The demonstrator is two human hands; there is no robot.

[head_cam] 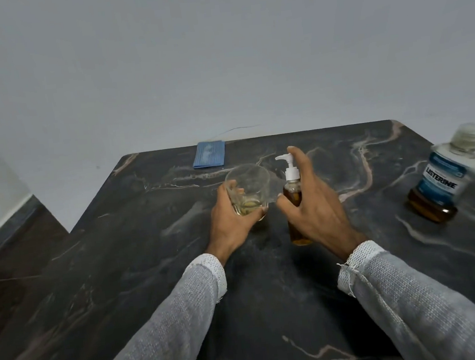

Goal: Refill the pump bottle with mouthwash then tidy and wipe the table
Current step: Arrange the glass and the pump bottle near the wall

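A clear pump bottle with a white pump head and amber liquid stands at the middle of the dark marble table. My right hand hovers around it with fingers spread, index tip near the pump head; whether it touches is unclear. Left of the bottle, my left hand grips a drinking glass holding a little yellowish liquid at its bottom. The mouthwash bottle, capped, with a blue label and amber liquid low inside, stands at the right edge.
A folded blue cloth lies at the table's far edge near the grey wall. The floor drops away left of the table. Bare tabletop lies in front of my forearms.
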